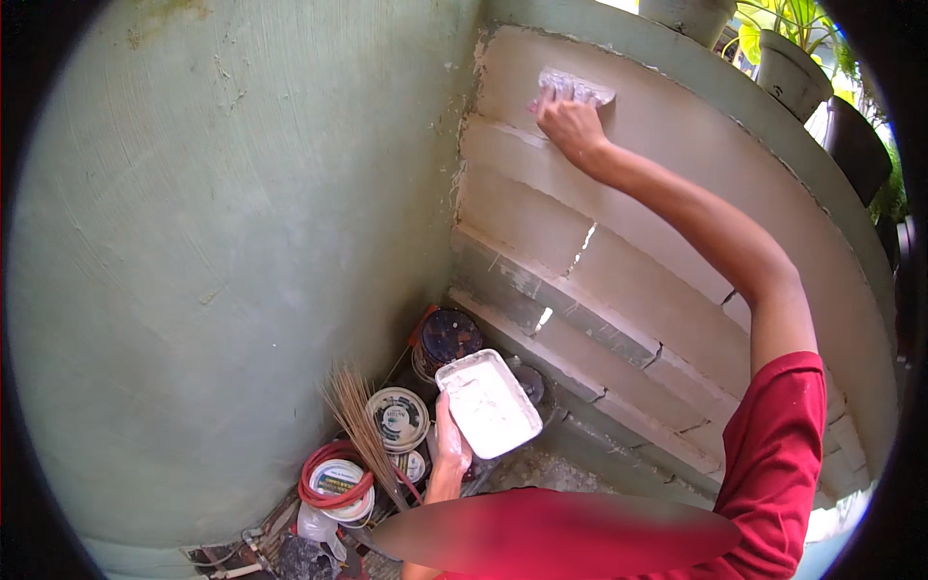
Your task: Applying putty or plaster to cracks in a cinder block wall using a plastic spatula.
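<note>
My left hand (450,441) holds a white rectangular tub (513,446) from its left side and below. White putty (490,399) lies inside it, level and slightly ridged. My right arm reaches up and forward to the block wall (677,145). There my right hand (572,124) grips a wide putty spreader (597,93), with its edge against the top course of blocks near the corner. White putty smears the spreader and my fingers. Lower courses show open joints and gaps between the blocks.
A green plastered wall (222,174) rises on the left. In the corner below stand a dark-lidded bucket (451,333), a white-lidded bucket (398,418), a stick broom (356,411) and a coiled red hose (324,459). Potted plants (793,72) line the ledge at the upper right.
</note>
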A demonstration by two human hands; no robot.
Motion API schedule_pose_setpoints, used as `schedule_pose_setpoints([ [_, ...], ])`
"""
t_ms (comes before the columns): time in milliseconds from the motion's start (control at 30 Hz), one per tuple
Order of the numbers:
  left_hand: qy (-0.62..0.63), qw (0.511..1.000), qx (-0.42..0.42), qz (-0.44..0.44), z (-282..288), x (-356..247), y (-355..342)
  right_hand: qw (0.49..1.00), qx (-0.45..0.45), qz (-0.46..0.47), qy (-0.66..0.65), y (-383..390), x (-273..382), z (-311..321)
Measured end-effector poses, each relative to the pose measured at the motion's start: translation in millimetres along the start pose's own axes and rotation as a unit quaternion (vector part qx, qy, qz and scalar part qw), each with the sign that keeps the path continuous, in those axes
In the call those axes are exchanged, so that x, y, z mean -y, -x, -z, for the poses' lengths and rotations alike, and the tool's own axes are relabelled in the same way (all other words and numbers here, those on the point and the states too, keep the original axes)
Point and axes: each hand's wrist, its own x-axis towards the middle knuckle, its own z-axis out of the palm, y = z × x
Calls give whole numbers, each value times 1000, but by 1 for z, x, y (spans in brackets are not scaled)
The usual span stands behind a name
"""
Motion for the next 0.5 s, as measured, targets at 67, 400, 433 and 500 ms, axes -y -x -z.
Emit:
schedule_pose_setpoints([
  [67,4,1000,-4,-1,-3,-2,2,999,33,14,-2,26,1,-28],
  [400,18,999,-22,21,11,-5,13,975,133,27,-179,34,-20,35],
  [433,17,1000,-24,12,11,-6,15,965,152,-4,-214,25,-34,52],
  [500,15,1000,-22,10,8,-4,17,935,33,-30,-351,14,-74,52],
])
